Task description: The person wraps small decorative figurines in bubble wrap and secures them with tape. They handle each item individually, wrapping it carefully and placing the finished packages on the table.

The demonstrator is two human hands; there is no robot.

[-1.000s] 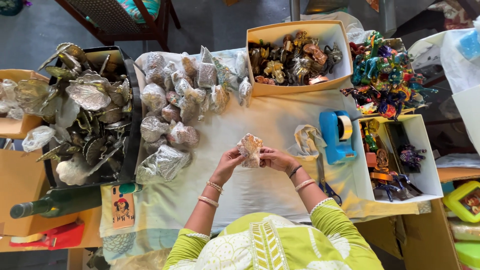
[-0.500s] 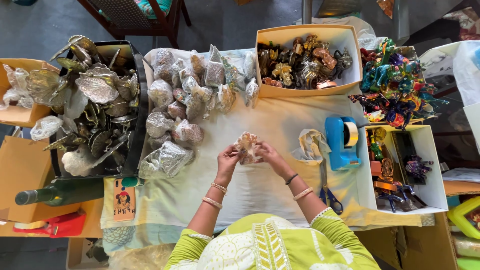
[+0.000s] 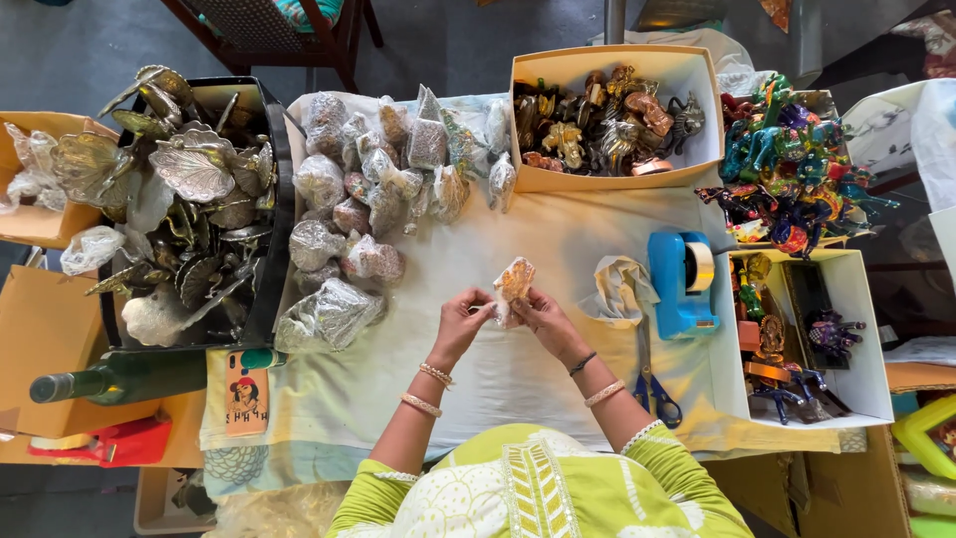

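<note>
My left hand (image 3: 460,322) and my right hand (image 3: 544,316) meet over the middle of the cloth-covered table (image 3: 558,239). Between their fingertips both pinch a small brownish figurine in clear plastic wrap (image 3: 513,286), held a little above the cloth. Just left of it lies a pile of wrapped figurines (image 3: 368,209). Each wrist carries bangles.
A black bin of silver metal leaves (image 3: 189,199) stands left, with a green bottle (image 3: 119,377) and a phone (image 3: 246,399) near it. At the back is a cardboard box of brass figurines (image 3: 607,120). Right: blue tape dispenser (image 3: 682,281), crumpled wrap (image 3: 619,289), scissors (image 3: 652,384), colourful figurines (image 3: 787,169), white box (image 3: 807,339).
The hands keep hold of the wrapped figurine and have turned it slightly between the fingers. The view has shifted a little; nothing else moved.
</note>
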